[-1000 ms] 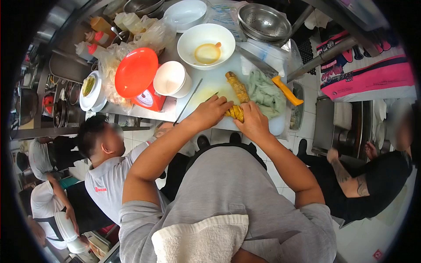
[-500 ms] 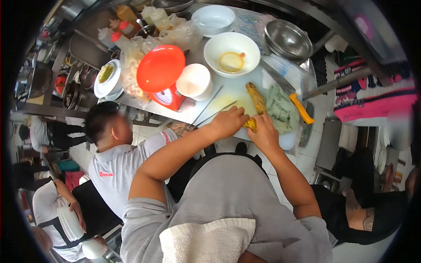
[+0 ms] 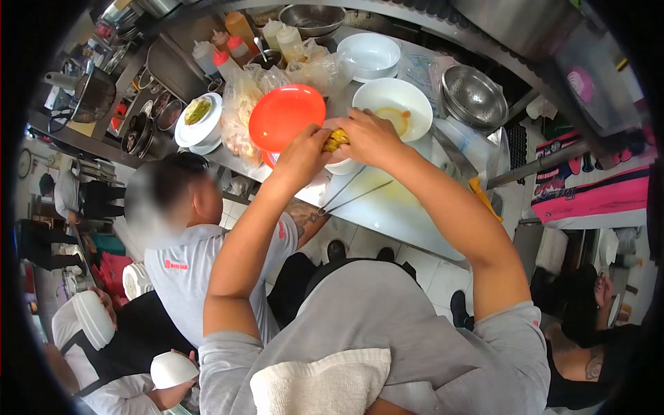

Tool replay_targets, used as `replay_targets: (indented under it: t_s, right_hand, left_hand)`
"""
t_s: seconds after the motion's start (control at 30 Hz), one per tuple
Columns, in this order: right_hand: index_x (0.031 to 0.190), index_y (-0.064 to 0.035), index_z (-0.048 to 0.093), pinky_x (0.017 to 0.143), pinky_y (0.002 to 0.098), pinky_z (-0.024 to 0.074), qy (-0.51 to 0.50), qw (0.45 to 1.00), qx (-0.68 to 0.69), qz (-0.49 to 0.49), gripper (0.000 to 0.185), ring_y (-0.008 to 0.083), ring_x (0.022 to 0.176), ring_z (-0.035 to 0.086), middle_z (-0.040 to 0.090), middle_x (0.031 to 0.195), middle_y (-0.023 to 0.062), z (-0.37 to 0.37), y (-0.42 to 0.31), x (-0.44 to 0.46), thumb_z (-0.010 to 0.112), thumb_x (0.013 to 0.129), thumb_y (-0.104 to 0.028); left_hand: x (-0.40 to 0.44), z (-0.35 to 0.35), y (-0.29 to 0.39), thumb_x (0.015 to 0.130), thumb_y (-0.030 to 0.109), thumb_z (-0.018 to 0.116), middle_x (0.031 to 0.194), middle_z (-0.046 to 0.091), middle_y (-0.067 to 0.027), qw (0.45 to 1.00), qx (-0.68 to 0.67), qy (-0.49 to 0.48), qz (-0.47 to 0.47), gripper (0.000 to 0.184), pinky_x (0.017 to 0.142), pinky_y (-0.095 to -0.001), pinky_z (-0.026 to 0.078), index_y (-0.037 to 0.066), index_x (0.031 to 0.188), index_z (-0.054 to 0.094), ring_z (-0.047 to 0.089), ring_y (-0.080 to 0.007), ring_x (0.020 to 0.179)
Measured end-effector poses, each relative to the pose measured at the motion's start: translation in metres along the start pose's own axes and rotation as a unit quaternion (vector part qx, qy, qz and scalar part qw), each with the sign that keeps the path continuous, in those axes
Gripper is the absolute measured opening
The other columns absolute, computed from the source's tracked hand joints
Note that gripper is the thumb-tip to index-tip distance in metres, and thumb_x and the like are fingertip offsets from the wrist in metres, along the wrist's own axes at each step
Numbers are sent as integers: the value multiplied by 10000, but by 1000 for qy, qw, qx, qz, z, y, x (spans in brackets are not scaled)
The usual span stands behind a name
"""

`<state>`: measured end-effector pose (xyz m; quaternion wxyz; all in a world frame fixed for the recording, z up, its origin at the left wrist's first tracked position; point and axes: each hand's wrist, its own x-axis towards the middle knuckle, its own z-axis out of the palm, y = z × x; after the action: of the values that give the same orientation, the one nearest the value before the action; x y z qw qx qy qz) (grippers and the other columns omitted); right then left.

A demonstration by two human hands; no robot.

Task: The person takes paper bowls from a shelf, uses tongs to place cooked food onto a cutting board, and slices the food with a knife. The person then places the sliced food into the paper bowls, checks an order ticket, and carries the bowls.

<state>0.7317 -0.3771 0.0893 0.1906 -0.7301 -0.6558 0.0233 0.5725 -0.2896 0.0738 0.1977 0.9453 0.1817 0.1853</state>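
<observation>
Both of my hands hold a lumpy yellow-brown piece of food point(image 3: 336, 140), whose kind I cannot make out. My left hand point(image 3: 304, 153) grips its left side beside the red-orange dish point(image 3: 287, 114) of a scale. My right hand point(image 3: 372, 138) closes on the other side, in front of the white bowl point(image 3: 370, 90) with yellow liquid inside. Below the food, a white tub point(image 3: 342, 167) is mostly covered by my hands. Thin metal tongs point(image 3: 356, 196) lie on the white cutting board point(image 3: 387, 214). My right forearm hides part of the board.
A large knife point(image 3: 453, 152) with a yellow handle lies at the right. Metal colanders point(image 3: 474, 97), a white bowl point(image 3: 369, 55), plastic bags point(image 3: 238, 114) and squeeze bottles point(image 3: 225, 66) stand farther back. A co-worker in a grey shirt point(image 3: 187, 256) is close on my left.
Both hands have moved up and left from the front of the board to above the white tub, carrying the yellow-brown food. My view has shifted slightly.
</observation>
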Motion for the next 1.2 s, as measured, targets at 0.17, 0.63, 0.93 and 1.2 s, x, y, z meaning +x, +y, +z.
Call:
replay_targets:
  t_s: [0.17, 0.63, 0.93, 1.2]
  right_hand:
    - [1195, -106, 598, 929, 452, 487, -155, 987, 36, -26, 398, 338, 1188, 534, 537, 1307, 163, 40, 23, 41, 631, 840, -282]
    - [1145, -52, 619, 796, 358, 515, 28, 958, 248, 137, 291, 273, 954, 628, 638, 1078, 131, -25, 70, -131, 642, 869, -142]
    - [1120, -17, 620, 775, 305, 516, 36, 896, 229, 378, 262, 204, 915, 633, 639, 1062, 98, -15, 59, -279, 630, 871, -98]
    - [1113, -59, 627, 758, 339, 524, 73, 901, 150, 400, 264, 261, 1008, 614, 611, 1169, 112, -12, 16, -267, 661, 861, -130]
  left_hand:
    - [-6, 23, 14, 748, 81, 699, 1076, 599, -186, 994, -12, 67, -89, 374, 786, -434, 518, -22, 1093, 600, 628, -375, 928]
    - [-57, -2, 29, 863, 10, 595, 938, 644, -197, 979, -51, 180, -80, 196, 738, -409, 515, -22, 1052, 636, 631, -375, 820]
    - [-93, 60, 17, 812, 27, 687, 977, 641, -164, 986, -101, 111, -72, 211, 772, -374, 498, -4, 1019, 664, 613, -318, 896]
    - [-81, 104, 8, 714, 100, 748, 1176, 570, -144, 997, -55, 1, -48, 329, 854, -444, 462, 15, 1020, 662, 526, -339, 1087]
